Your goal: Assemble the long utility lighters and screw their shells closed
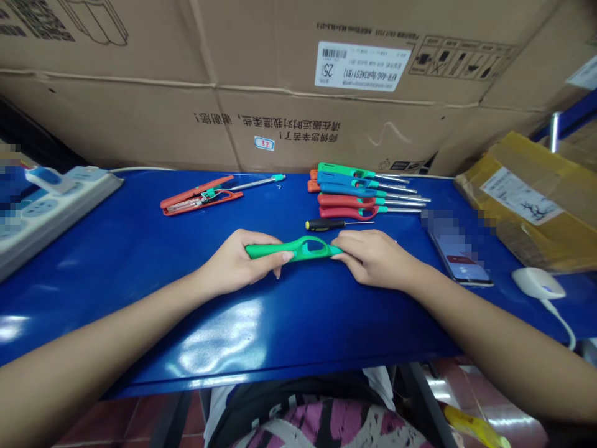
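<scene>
Over the counter, the green lighter is held: its handle is gripped by the fingers of the left hand, its front end by those of the right hand. Just beyond, a screwdriver is placed.

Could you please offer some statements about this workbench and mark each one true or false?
1. The left hand and right hand both hold the green utility lighter. True.
2. The screwdriver is in the right hand. False: it lies on the blue table.
3. An opened red lighter lies left of the screwdriver. True.
4. The smartphone lies beside the power strip. False: it lies on the right, near the yellow-taped parcel.
</scene>
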Action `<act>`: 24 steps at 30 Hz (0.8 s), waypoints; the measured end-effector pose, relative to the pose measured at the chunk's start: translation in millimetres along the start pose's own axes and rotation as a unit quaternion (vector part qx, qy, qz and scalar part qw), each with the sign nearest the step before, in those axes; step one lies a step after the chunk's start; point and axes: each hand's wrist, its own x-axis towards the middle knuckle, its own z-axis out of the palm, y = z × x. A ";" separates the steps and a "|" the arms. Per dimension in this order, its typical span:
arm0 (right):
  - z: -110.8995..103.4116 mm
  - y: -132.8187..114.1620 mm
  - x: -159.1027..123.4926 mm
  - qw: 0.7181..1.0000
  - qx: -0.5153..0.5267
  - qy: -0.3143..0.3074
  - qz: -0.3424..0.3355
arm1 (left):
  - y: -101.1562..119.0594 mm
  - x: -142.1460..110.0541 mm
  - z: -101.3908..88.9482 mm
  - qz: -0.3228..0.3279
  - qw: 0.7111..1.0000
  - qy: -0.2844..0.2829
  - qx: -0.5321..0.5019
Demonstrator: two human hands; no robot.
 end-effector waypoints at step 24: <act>1.1 -7.8 43.9 0.984 0.062 -0.060 0.159 | -3.9 -2.1 -8.4 0.181 0.908 0.018 0.377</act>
